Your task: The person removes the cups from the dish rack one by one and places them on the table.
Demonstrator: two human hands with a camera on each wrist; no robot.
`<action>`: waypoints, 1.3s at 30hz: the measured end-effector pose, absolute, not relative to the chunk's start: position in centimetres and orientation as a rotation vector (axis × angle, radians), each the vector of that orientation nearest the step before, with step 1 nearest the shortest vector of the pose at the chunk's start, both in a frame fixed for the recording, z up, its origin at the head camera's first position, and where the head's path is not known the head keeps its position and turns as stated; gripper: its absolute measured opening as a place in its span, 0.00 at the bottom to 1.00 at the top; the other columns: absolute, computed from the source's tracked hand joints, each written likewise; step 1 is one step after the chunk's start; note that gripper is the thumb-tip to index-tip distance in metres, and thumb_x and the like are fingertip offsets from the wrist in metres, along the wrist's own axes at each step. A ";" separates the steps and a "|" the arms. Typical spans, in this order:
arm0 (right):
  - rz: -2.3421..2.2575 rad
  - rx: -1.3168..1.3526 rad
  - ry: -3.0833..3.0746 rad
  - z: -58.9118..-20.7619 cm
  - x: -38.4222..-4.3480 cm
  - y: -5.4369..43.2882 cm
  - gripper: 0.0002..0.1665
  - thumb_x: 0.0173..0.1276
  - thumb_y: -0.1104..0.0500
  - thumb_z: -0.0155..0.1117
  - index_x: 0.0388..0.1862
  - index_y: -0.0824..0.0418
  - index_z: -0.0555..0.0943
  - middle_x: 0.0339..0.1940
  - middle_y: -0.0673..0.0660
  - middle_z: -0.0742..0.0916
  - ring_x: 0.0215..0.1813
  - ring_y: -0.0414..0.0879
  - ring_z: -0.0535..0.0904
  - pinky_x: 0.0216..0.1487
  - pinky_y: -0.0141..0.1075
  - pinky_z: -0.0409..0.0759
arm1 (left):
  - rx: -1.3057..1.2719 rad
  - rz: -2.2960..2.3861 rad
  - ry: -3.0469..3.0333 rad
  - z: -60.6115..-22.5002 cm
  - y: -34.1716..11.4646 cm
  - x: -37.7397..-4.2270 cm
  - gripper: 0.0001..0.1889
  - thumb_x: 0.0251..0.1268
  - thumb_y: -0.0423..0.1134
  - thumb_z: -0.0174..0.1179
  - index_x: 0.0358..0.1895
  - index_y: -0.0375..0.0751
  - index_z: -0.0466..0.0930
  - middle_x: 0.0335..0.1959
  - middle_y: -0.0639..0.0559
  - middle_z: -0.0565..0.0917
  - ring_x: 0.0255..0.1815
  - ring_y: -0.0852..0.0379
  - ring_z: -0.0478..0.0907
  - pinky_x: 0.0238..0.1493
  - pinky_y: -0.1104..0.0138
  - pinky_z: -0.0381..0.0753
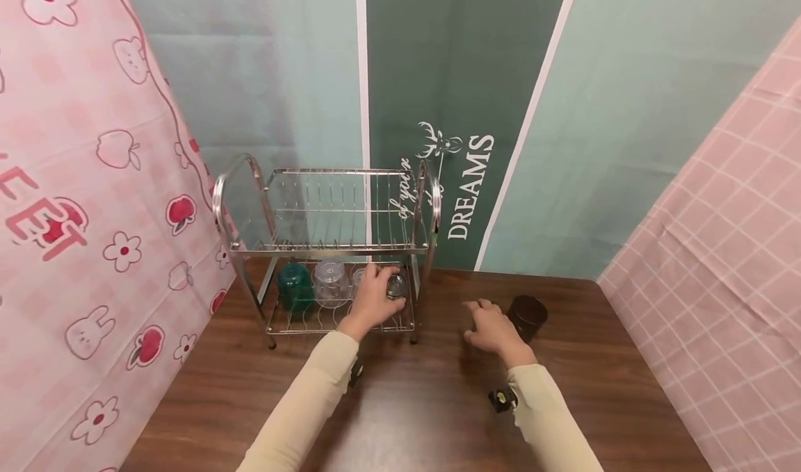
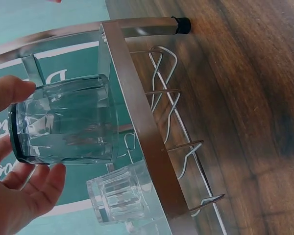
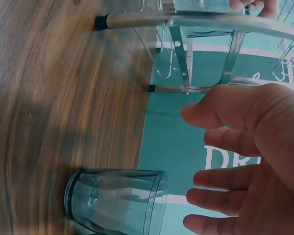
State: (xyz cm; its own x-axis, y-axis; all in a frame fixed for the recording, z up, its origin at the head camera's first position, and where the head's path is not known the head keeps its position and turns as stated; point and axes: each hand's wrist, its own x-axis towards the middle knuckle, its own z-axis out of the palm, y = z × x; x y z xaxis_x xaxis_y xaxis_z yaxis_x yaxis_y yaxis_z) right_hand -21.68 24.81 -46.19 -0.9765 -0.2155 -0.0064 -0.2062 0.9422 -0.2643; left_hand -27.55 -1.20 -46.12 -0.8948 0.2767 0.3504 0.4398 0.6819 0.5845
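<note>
My left hand [image 1: 375, 302] is at the right end of the lower tier of a metal dish rack [image 1: 325, 252]. Its thumb and fingers grip a smoky grey drinking glass [image 2: 63, 122], whose thick base faces the palm. Beside that glass, a small clear glass [image 2: 120, 193] rests on the tier. Farther left on it are a larger clear glass [image 1: 332, 284] and a green glass [image 1: 294, 288]. Over the table, my right hand [image 1: 494, 329] is held with fingers apart and nothing in it. A dark tinted glass [image 1: 528, 315] stands just right of that hand, partly behind it.
The rack's upper tier has upright wire slots. Under everything is a brown wooden table [image 1: 413, 416]. A green curtain [image 1: 463, 76] hangs behind, with pink patterned cloths on the left [image 1: 94, 180] and right [image 1: 719, 263].
</note>
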 end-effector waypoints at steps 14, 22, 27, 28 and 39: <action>-0.436 -0.329 3.050 -46.1 -20.2 24.1 0.31 0.53 0.62 0.65 0.59 0.67 0.73 0.59 0.73 0.71 0.58 0.67 0.68 0.43 0.54 0.74 | -0.547 -1.068 -2.644 -46.0 -1.7 -26.1 0.33 0.38 0.40 0.72 0.54 0.38 0.74 0.40 0.48 0.62 0.42 0.50 0.64 0.43 0.59 0.70; -0.497 -0.326 3.041 -46.3 -19.5 24.0 0.32 0.53 0.60 0.69 0.58 0.66 0.74 0.58 0.71 0.72 0.57 0.66 0.69 0.44 0.55 0.73 | -0.556 -1.081 -2.608 -45.7 -2.1 -25.2 0.33 0.32 0.38 0.71 0.51 0.40 0.75 0.41 0.47 0.63 0.45 0.48 0.64 0.46 0.58 0.71; -0.540 -0.340 3.022 -46.5 -19.0 23.9 0.33 0.53 0.58 0.71 0.58 0.65 0.73 0.57 0.70 0.73 0.57 0.65 0.69 0.47 0.54 0.72 | -0.595 -1.061 -2.618 -45.2 -2.3 -24.5 0.31 0.33 0.38 0.71 0.49 0.40 0.75 0.42 0.46 0.66 0.46 0.47 0.66 0.48 0.57 0.70; -0.548 -0.347 3.019 -46.5 -19.0 23.9 0.33 0.53 0.58 0.71 0.58 0.65 0.73 0.57 0.70 0.73 0.57 0.65 0.69 0.47 0.54 0.72 | -0.609 -1.057 -2.618 -45.1 -2.3 -24.4 0.31 0.33 0.39 0.71 0.49 0.40 0.75 0.42 0.45 0.66 0.46 0.47 0.67 0.48 0.57 0.70; -0.672 -0.391 2.999 -46.4 -18.0 23.7 0.32 0.54 0.60 0.70 0.58 0.66 0.73 0.57 0.68 0.74 0.58 0.64 0.68 0.50 0.54 0.70 | -0.673 -1.072 -2.640 -45.1 -2.9 -23.2 0.31 0.38 0.41 0.71 0.53 0.40 0.75 0.43 0.45 0.67 0.45 0.49 0.68 0.47 0.58 0.71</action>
State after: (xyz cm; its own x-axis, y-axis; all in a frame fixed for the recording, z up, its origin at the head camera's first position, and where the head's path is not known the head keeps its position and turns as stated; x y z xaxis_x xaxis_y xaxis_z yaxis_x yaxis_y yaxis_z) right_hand -17.97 23.66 -46.40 -0.9673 -0.2534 0.0126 -0.2346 0.8743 -0.4250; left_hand -23.18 -2.87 -45.08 -0.8726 0.3320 0.3582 0.4877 0.6304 0.6039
